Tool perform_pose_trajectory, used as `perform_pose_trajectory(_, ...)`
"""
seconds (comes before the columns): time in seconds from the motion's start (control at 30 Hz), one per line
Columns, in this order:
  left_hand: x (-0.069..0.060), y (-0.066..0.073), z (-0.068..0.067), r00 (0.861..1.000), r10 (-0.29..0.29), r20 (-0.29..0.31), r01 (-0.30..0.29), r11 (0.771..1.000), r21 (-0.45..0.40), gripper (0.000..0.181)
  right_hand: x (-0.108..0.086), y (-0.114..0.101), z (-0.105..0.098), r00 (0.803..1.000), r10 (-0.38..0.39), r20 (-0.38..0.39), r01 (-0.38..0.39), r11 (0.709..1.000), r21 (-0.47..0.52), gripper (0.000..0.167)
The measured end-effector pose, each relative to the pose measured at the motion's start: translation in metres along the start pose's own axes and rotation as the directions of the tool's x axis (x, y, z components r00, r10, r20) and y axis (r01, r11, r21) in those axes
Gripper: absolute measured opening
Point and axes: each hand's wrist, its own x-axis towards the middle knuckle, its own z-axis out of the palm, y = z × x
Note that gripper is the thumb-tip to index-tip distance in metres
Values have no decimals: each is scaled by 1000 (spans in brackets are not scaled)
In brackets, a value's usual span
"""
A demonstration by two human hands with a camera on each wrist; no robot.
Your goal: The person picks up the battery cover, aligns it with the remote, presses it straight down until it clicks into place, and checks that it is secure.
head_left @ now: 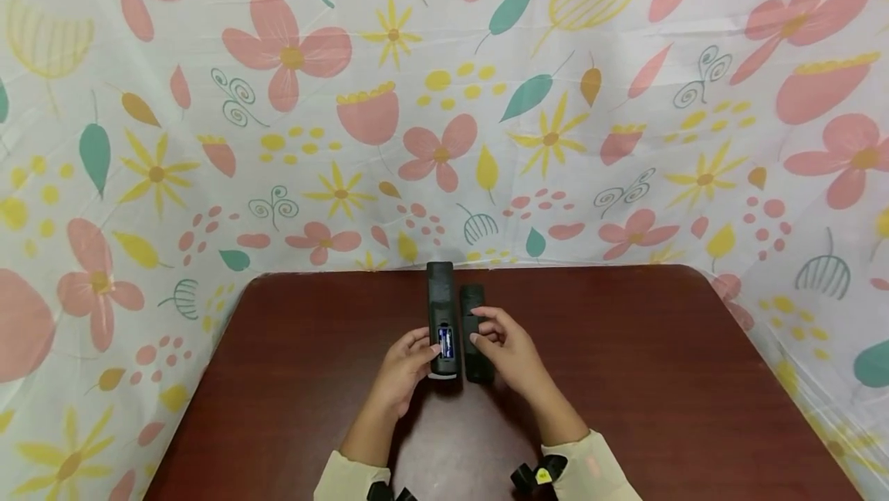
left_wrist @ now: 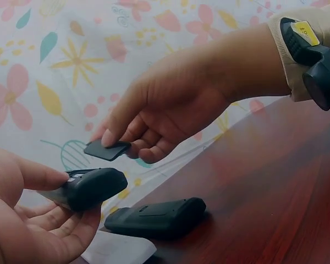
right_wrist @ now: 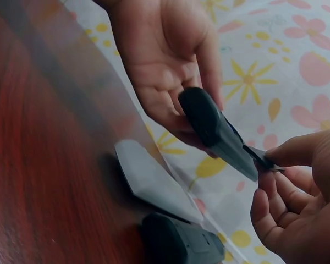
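My left hand [head_left: 405,371] holds a black remote control [head_left: 442,296] above the table, back side up. Its battery compartment is uncovered, and blue-and-silver batteries [head_left: 446,343] show inside; the left thumb lies at the compartment's edge. Between thumb and fingers, my right hand [head_left: 515,353] pinches a small black battery cover [left_wrist: 106,150], close over the remote. A second black remote [left_wrist: 157,218] rests on the table to the right, its own cover in place. Against the dark second remote, the pinched cover is hard to make out in the head view.
A flat white object [right_wrist: 154,179] lies on the table beneath the held remote, beside the second remote. The dark red-brown table [head_left: 625,377] ends at a flower-printed cloth [head_left: 549,200] behind it. Camera bands [head_left: 538,476] sit on the wrists.
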Motion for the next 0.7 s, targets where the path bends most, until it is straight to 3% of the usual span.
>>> perform_pose_trajectory(0.43, -1, 4, 6, 1000, 1, 15, 0, 1000, -30, 57, -1, 0, 8, 997, -56, 55, 47, 988, 144, 40)
perform_pose_trajectory(0.7, -2, 4, 8, 999, -21, 26, 22, 999, -40, 53, -2, 1, 11, 997, -58, 59, 48, 987, 150, 38)
